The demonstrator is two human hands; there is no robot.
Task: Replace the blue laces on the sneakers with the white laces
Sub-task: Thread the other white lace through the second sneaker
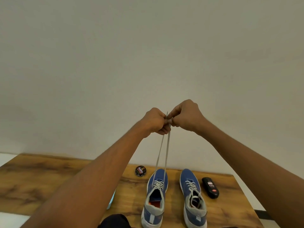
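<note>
While both hands meet high above the counter (49, 175), the left hand (154, 120) and right hand (185, 116) pinch the two ends of a white lace (166, 153).

Below them, its strands run taut to the left sneaker (156, 196); the right sneaker (193, 198), already white-laced, stands beside it, between a polish tin (140, 171) and a black bottle (210, 187).

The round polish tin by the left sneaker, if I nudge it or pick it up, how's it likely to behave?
The polish tin lies flat on the wooden table, so a nudge would probably slide it, not roll it. It looks low and squat, so tipping seems unlikely. Its glossy lid may be a bit slippery, but it is small enough to pinch easily.
</note>
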